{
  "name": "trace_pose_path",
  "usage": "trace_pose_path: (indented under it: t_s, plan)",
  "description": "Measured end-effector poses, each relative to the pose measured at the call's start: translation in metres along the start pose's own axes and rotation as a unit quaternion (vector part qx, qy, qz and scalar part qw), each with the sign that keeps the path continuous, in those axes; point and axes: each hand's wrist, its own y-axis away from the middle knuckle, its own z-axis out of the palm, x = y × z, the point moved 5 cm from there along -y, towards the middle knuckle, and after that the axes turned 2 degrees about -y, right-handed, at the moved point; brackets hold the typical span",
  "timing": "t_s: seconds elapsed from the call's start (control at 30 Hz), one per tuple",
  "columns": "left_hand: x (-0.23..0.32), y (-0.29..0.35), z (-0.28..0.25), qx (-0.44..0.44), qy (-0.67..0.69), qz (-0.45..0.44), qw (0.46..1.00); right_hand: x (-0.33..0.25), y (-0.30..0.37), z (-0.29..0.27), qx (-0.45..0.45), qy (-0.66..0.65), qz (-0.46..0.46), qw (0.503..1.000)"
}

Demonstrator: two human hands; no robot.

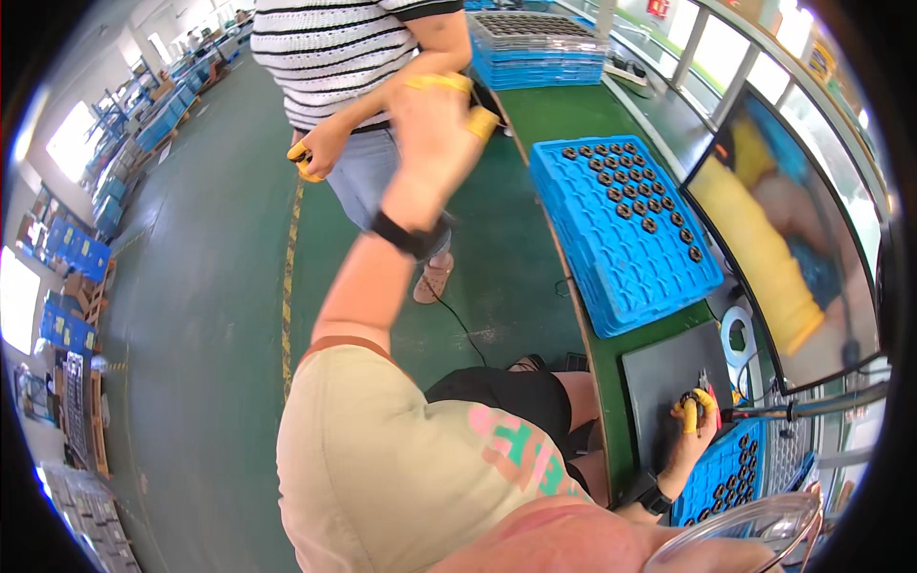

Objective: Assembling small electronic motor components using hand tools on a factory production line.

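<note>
My left hand (435,138) is raised at arm's length, blurred, with yellow coverings on some fingers and a black band on the wrist. It overlaps a co-worker's arm in view; whether they touch, I cannot tell. My right hand (702,425), also with yellow finger coverings, pinches a small dark ring-shaped part (690,399) over a black mat (659,382). Beside its fingertips lies a red-handled tool (705,380), partly hidden. A blue tray (611,258) farther along the bench carries several similar dark rings.
A co-worker in a striped top (334,57) stands close to my left arm. A large screen (783,239) overhangs the bench's far side. Another blue tray of rings (702,501) lies beyond my right wrist; stacked blue trays (535,67) stand at the bench's end.
</note>
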Motion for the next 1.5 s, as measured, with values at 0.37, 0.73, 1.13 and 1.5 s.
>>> trace_pose_path:
  t_s: [0.37,0.73,1.13,1.5]
  plan:
    - [-0.197,0.027,0.034,-0.219,-0.226,-0.137,0.939,0.010,-0.006,-0.007,-0.001,0.077,-0.024,0.997]
    - [-0.109,0.030,0.040,-0.173,-0.051,-0.132,0.975,0.026,-0.006,-0.026,0.025,0.068,-0.007,0.997]
    - [0.037,-0.041,0.022,0.002,0.054,0.013,0.998,0.013,-0.004,-0.019,0.036,0.032,-0.028,0.998]
    - [0.042,-0.115,0.073,-0.085,-0.021,-0.028,0.996,0.004,-0.001,-0.003,0.014,0.030,-0.029,0.999]
